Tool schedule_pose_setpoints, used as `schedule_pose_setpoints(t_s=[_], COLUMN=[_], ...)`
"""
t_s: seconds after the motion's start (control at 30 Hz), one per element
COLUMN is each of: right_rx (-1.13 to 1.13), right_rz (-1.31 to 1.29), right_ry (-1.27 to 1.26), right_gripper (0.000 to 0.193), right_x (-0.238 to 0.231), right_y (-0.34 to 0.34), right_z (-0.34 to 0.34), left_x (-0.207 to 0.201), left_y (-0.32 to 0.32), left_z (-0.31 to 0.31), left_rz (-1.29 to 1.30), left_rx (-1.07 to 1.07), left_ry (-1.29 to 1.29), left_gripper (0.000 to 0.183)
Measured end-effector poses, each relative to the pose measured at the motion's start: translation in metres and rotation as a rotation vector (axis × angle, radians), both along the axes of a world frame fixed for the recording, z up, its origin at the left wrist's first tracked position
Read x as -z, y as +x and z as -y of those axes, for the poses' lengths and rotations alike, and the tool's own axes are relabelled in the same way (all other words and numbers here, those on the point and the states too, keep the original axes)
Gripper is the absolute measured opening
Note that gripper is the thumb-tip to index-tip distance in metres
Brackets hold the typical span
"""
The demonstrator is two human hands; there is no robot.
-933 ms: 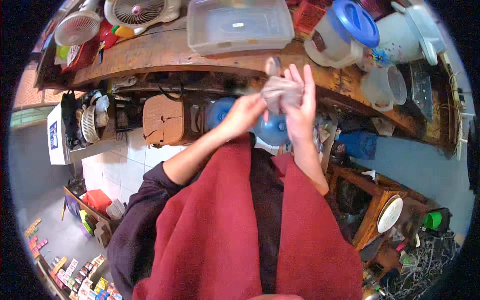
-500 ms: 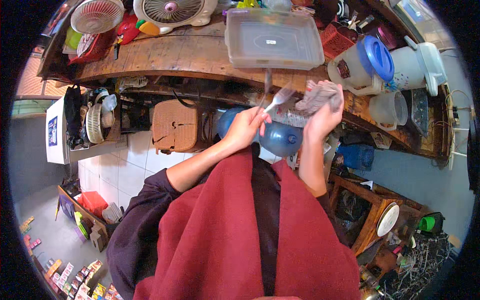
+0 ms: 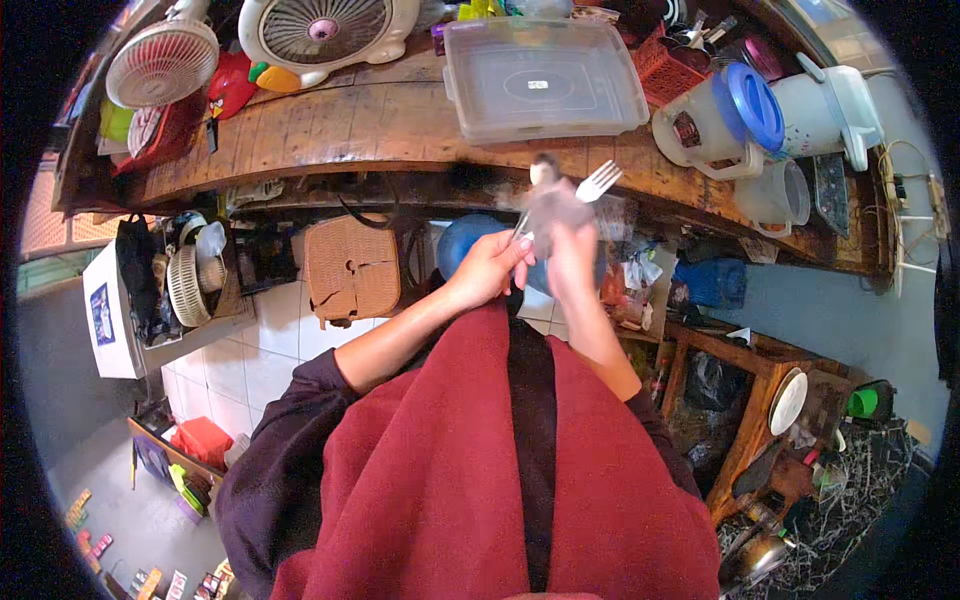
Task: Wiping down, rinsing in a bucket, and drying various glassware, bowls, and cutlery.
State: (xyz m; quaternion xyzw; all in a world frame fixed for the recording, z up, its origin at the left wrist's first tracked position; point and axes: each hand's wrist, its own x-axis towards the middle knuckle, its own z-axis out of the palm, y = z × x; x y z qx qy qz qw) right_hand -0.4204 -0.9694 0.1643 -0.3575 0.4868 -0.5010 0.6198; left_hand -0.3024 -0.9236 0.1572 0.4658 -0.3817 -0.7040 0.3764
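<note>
A fork [image 3: 597, 182] is gripped in left-hand [image 3: 487, 268] fingers and rubbed with a cloth [image 3: 553, 208] bunched in the right hand [image 3: 572, 250] — tines could snag, loosening the hold.

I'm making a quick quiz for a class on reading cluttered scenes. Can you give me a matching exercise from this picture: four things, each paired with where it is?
Things:
1. fork
2. clear lidded box
3. white fan
4. jug with blue lid

Places:
a. wooden counter, right end
b. held in the hands
c. counter middle, beyond the hands
d. counter's far edge, left of the box

Pairs: 1-b, 2-c, 3-d, 4-a
</note>
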Motion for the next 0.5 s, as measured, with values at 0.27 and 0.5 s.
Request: schedule_pose_setpoints(t_s=[0.27,0.5], right_rx=[0.116,-0.181], right_rz=[-0.094,-0.129], right_ry=[-0.131,0.064], right_gripper=[0.035,0.017], right_x=[-0.018,-0.025], right_y=[-0.015,-0.031], right_z=[0.012,-0.004], left_x=[-0.012,-0.047], left_y=[0.02,-0.007], left_z=[0.031,0.081], left_rz=[0.292,0.159], left_rx=[-0.254,-0.2], left_ry=[-0.267,-0.389], left_gripper=[0.028,0.023])
